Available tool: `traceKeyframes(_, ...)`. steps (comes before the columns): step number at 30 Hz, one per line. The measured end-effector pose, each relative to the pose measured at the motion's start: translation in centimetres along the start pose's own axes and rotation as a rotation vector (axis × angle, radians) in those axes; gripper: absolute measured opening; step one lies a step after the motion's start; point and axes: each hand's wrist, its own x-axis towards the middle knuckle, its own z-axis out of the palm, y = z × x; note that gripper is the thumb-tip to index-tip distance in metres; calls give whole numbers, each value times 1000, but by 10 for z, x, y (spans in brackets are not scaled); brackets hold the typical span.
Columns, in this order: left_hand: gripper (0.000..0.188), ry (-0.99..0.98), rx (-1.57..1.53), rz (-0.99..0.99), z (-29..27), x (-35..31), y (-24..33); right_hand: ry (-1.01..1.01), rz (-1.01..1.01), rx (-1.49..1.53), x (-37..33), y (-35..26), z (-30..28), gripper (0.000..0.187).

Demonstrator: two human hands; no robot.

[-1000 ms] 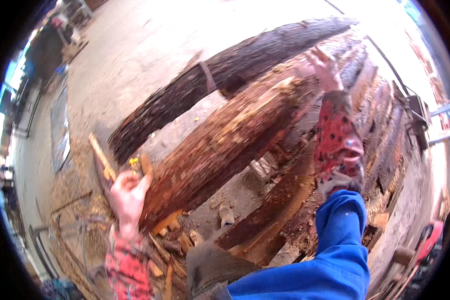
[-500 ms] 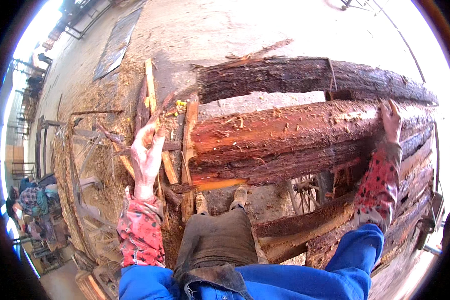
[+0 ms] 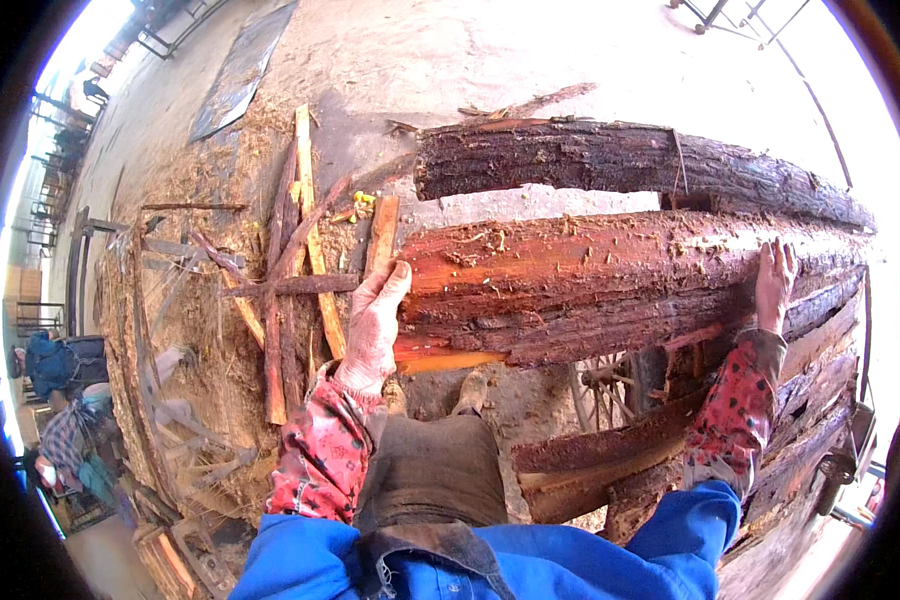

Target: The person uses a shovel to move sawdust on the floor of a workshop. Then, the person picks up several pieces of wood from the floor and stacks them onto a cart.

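Observation:
A thick reddish-brown log (image 3: 570,260) with stripped, rough bark lies across in front of me. My left hand (image 3: 375,315) is at its left end, fingers stretched forward and pressed near the cut edge; the palm side is hidden. Just beyond those fingers stands a narrow wooden slat (image 3: 384,228), partly covered by the hand. My right hand (image 3: 774,285) lies on the upper face toward the log's right part, with its fingers spread and nothing held in them.
A dark bark-covered log (image 3: 570,158) lies parallel beyond. More split timbers (image 3: 610,440) rest at the near right, with a spoked wheel (image 3: 605,385) under the log. Wood strips (image 3: 315,230) and shavings cover the ground at left, beside a metal frame (image 3: 140,350).
My left hand has moved right, from above the loose strips to the log's left end. The right hand stays on the log, a little lower in the picture. The view has shifted slightly.

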Motion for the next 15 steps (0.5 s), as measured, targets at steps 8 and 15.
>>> traceKeyframes(8,36,-182,-304,-16,53,5,-2,9,92,-10,18,37,19,52)
traceKeyframes(15,35,-215,-351,-1,53,3,2,-41,168,45,7,25,13,54)
